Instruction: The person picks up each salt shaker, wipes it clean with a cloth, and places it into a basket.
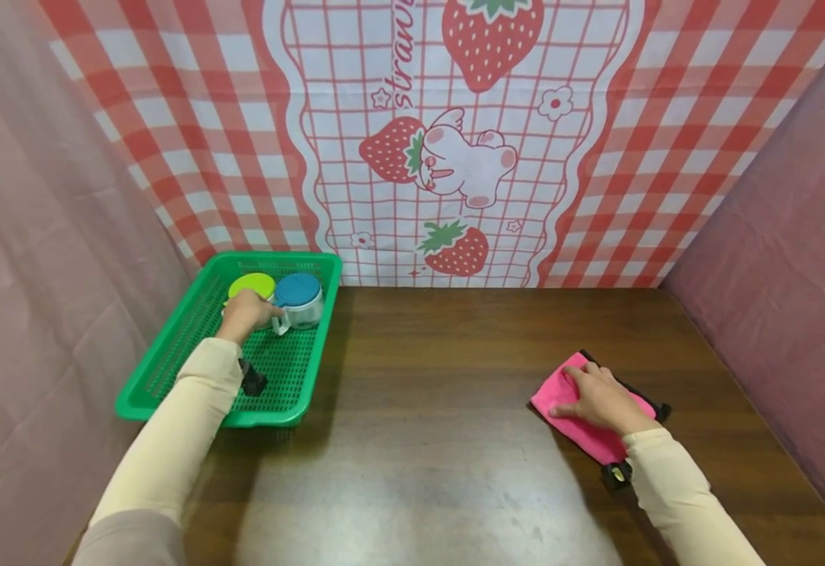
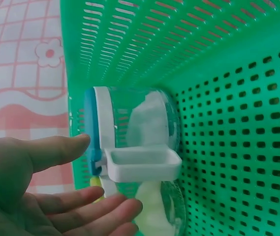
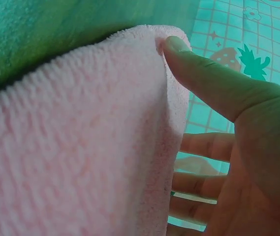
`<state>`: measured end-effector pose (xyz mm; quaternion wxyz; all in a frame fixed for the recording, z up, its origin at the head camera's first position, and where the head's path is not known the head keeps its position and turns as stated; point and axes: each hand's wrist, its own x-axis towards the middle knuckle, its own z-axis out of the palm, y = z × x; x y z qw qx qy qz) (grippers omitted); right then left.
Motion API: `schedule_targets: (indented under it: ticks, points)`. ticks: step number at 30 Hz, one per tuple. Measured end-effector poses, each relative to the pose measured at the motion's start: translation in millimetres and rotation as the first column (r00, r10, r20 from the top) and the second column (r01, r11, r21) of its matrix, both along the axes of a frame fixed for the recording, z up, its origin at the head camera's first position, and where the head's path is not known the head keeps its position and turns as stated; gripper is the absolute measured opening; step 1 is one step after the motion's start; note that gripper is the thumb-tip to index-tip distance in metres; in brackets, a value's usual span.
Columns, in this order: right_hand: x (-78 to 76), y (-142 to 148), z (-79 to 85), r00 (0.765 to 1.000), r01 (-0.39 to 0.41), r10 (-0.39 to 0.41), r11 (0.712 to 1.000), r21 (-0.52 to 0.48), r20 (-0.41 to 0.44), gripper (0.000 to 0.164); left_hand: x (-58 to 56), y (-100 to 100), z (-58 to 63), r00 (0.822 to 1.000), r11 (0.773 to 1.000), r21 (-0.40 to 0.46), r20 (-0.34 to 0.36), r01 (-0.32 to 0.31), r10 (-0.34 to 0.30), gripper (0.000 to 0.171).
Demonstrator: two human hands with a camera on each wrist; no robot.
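Note:
In the green basket (image 1: 320,346) at the left stand two clear lidded jars. One is a blue-lidded jar (image 1: 299,303) with a white handle (image 2: 144,164); beside it is a yellow-green-lidded jar (image 1: 251,283), partly hidden by my left hand (image 1: 245,313). The left wrist view shows that hand's thumb at the blue lid (image 2: 93,130), its fingers extended beside the jars. My right hand (image 1: 599,397) rests on a folded pink towel (image 1: 557,397) on the table, fingers spread and thumb tip on the cloth near an edge.
The brown wooden table (image 1: 419,393) reaches back to a red-checked strawberry curtain (image 1: 469,165). Pinkish cloth walls stand at left and right. The basket's raised rim surrounds the jars. A small black device (image 1: 617,475) sits at the right wrist.

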<state>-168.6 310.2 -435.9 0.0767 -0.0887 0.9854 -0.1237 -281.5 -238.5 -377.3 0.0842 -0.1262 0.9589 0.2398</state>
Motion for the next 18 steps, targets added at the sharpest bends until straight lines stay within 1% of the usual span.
schedule_targets:
  ticks: [2,4,8,11,14,18]
  points:
    - [-0.4,-0.1,1.1,1.000,0.002,-0.002,1.000,-0.006,0.000,0.087,0.8,1.3,1.9,1.000,1.000,-0.018,0.015,0.005,-0.005,0.051]
    - [-1.1,-0.1,2.2,1.000,0.006,-0.006,1.000,-0.012,-0.007,0.086,1.8,2.3,4.4,1.000,1.000,-0.018,0.013,0.015,-0.015,0.052]
    - [-2.5,0.2,4.2,0.999,0.017,-0.018,1.000,-0.007,-0.038,0.081,4.5,5.1,12.3,0.999,0.999,0.037,0.012,0.029,-0.029,0.056]
    - [-3.0,1.3,5.2,0.998,0.016,-0.016,1.000,0.006,-0.059,0.079,6.9,8.2,19.0,0.999,0.996,0.080,0.041,0.031,-0.035,0.061]
    - [-3.0,0.9,6.5,0.998,0.016,-0.016,1.000,0.003,-0.059,0.080,8.8,11.2,24.4,0.997,0.995,0.092,0.066,0.033,-0.039,0.063]
    - [-3.2,-1.1,9.4,0.998,0.026,-0.026,1.000,-0.010,-0.052,0.083,10.5,14.8,28.9,0.995,0.994,0.080,0.064,0.068,-0.073,0.064]
